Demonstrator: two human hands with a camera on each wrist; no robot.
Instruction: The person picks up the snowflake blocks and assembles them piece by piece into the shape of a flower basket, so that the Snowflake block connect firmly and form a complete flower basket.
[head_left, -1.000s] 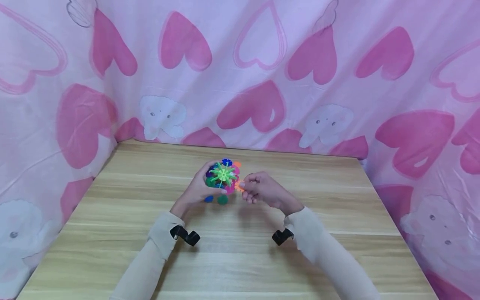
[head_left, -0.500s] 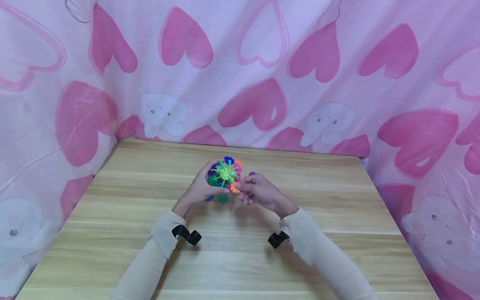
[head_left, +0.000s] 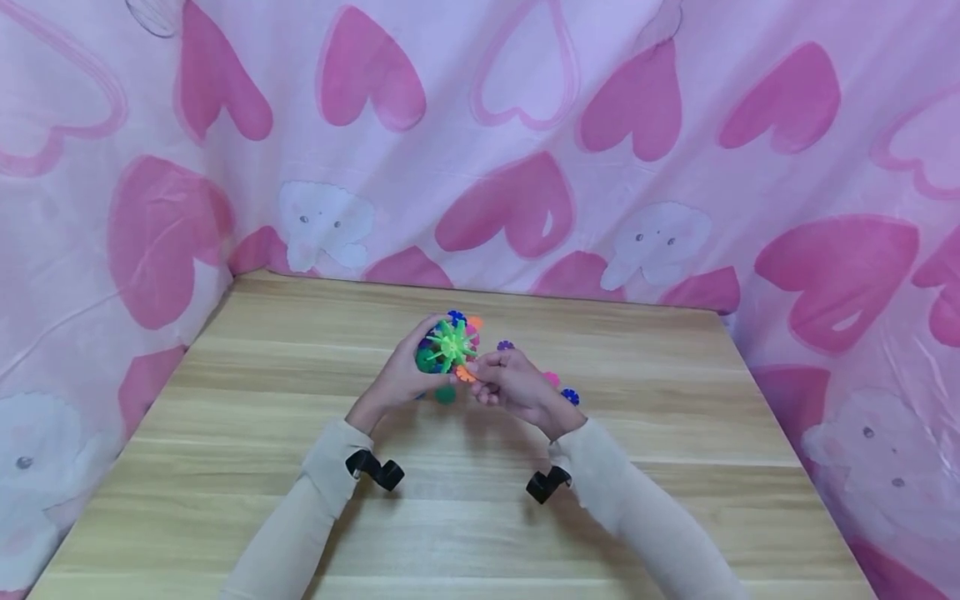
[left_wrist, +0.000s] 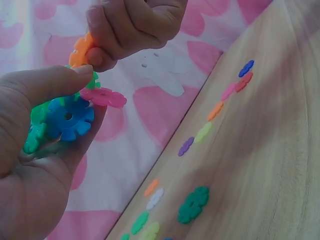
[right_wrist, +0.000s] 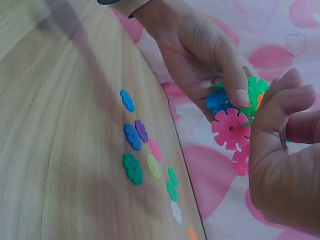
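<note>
My left hand (head_left: pixel 397 375) grips a round cluster of interlocking snowflake discs (head_left: pixel 453 343), its thumb across the near side. A light green spiky part of the cluster faces up in the head view. Between thumb and index finger my right hand (head_left: pixel 517 387) pinches an orange snowflake disc (head_left: pixel 464 374) at the cluster's lower right edge. The left wrist view shows this orange disc (left_wrist: pixel 79 52) upright just beyond the left thumb, with a blue disc (left_wrist: pixel 70 117) and a pink disc (left_wrist: pixel 103 97) below. The right fingers partly hide the cluster in the right wrist view.
Loose snowflake discs lie on the wooden table (head_left: pixel 465 533), among them a dark green one (left_wrist: pixel 193 205), a blue one (right_wrist: pixel 127 100) and a white one (right_wrist: pixel 175 212). Another blue disc (head_left: pixel 570 397) lies beside the right wrist. A pink heart-patterned curtain (head_left: pixel 510 200) surrounds the table.
My right hand has moved slightly left, bringing the orange disc from the cluster's right side to its lower edge. Loose discs beside the right hand have come into view. The left hand barely shifts.
</note>
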